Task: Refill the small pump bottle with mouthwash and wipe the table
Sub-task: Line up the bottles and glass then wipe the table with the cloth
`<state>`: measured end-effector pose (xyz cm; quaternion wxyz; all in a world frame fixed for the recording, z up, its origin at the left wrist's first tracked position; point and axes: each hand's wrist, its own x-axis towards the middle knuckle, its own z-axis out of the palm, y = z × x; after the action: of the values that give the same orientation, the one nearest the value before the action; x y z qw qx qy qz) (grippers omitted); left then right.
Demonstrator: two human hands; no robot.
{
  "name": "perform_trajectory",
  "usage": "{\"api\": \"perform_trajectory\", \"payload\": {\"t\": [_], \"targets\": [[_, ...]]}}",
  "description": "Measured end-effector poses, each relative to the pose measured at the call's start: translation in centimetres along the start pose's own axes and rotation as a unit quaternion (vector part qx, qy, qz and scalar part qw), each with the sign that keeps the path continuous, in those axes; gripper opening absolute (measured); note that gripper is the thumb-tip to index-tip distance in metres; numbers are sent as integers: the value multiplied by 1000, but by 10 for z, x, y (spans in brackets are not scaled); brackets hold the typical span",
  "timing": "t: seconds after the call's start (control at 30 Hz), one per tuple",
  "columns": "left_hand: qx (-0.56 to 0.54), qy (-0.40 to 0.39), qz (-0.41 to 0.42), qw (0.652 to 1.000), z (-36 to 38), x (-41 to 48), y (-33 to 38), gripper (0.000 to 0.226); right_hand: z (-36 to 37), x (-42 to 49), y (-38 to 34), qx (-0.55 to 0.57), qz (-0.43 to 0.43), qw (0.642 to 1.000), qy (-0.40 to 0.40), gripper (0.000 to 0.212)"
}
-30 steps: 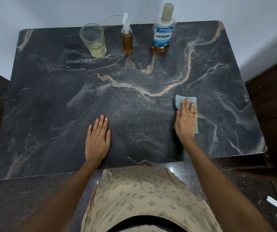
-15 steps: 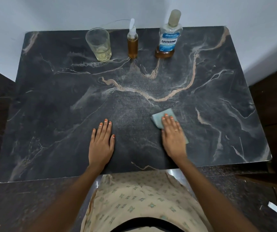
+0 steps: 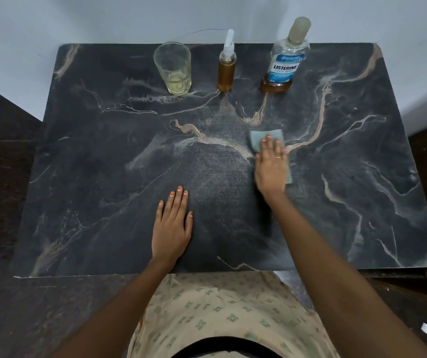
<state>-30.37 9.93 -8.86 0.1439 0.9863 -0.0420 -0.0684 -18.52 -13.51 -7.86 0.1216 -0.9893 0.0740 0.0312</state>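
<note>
Two hands lie on the dark, marble-patterned surface (image 3: 362, 177). Your left hand (image 3: 172, 228) rests palm down near the front edge, its fingers (image 3: 179, 202) straight and close together, holding nothing. Your right hand (image 3: 270, 169) presses flat on a pale blue-green cloth (image 3: 261, 136), with the fingers (image 3: 269, 146) stretched out over it rather than curled round it. That hand is a little blurred, so it is hard to say whether the thumb tucks under the cloth's edge. The cloth shows past your right fingertips and along the outer side of that hand, lying across a tan vein near the middle of the surface. A thin ring (image 3: 279, 157) sits on one right finger.

Well beyond your fingertips, along the far edge by the pale wall (image 3: 104, 19), three things stand upright in a row, apart from one another. Straight ahead of your left fingers is a clear glass (image 3: 173, 69) with a little pale yellow liquid in its bottom. Between the lines of your two hands stands the small pump bottle (image 3: 227, 71), white pump fitted, amber liquid filling most of it. Ahead of your right fingers and slightly to their right stands the Listerine mouthwash bottle (image 3: 284, 60), cap on, amber liquid showing below its label. Behind your wrists, a patterned beige garment (image 3: 220, 306) meets the front edge.
</note>
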Motion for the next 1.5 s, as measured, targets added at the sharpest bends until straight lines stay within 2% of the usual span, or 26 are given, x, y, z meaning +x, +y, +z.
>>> {"api": "perform_trajectory", "payload": {"t": [0.13,0.23,0.37,0.5,0.6,0.73,0.83,0.93,1.03,1.17,1.3,1.37,1.5], "targets": [[0,-2,-2,1000,0,0,0,54,15,-11,-63,3,-139,989,-47,46],[1,-7,-3,1000,0,1,-1,54,21,-29,-84,3,-230,969,-86,46],[9,-11,0,1000,-3,1,0,53,16,-61,-70,22,-287,952,-104,45],[9,-14,1,1000,-3,1,-1,54,5,-89,-27,18,-324,941,-91,43],[13,-19,0,1000,-3,1,-1,53,-7,-84,13,26,-280,956,-78,42],[19,-22,2,1000,-5,1,0,53,-21,-49,48,47,-142,988,-47,41],[19,-23,1,1000,-6,1,1,52,-21,-10,42,54,-56,997,-10,41],[24,-24,0,999,-7,1,2,52,-10,23,6,22,-20,1000,-9,45],[27,-20,0,999,-6,1,1,52,5,35,-45,-7,-53,998,-28,46],[39,-27,-6,999,-7,1,1,52,23,18,-105,-5,-177,982,-59,47],[41,-36,-1,999,-7,1,1,52,25,-11,-97,0,-269,958,-102,48],[43,-39,3,998,-7,2,1,52,18,-20,-70,7,-272,957,-102,46],[49,-42,4,998,-7,1,0,52,-6,-18,-2,41,-170,983,-48,42]]}}
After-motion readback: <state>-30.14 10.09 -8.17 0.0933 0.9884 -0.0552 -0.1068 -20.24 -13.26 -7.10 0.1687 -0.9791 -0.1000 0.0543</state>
